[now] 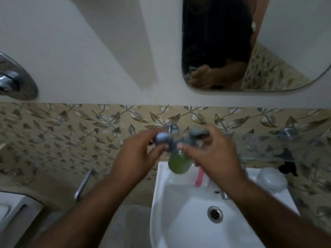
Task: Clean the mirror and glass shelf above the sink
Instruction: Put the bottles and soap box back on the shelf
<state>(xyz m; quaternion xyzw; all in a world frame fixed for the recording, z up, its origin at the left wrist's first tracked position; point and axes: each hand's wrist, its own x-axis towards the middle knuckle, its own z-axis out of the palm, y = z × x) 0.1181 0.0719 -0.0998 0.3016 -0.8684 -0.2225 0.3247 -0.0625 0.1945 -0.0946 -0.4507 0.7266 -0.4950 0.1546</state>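
The mirror (268,51) hangs on the white wall at the upper right and reflects a person in dark clothing. Below it the glass shelf (279,145) runs along the leaf-patterned tiles on chrome pegs. At the shelf's left end my right hand (215,154) grips a green soap bottle (179,161) with a grey pump head. My left hand (138,154) pinches a small grey round object (163,138) beside the bottle's neck; motion blur hides what it is. A dark item (286,158) lies on the shelf further right.
The white sink (179,212) sits under my hands, with its drain (215,214), a pink item (199,176) and a white soap dish (272,179) on its back rim. A chrome tap (84,183) sticks out at the left, a chrome wall fitting (14,77) higher up.
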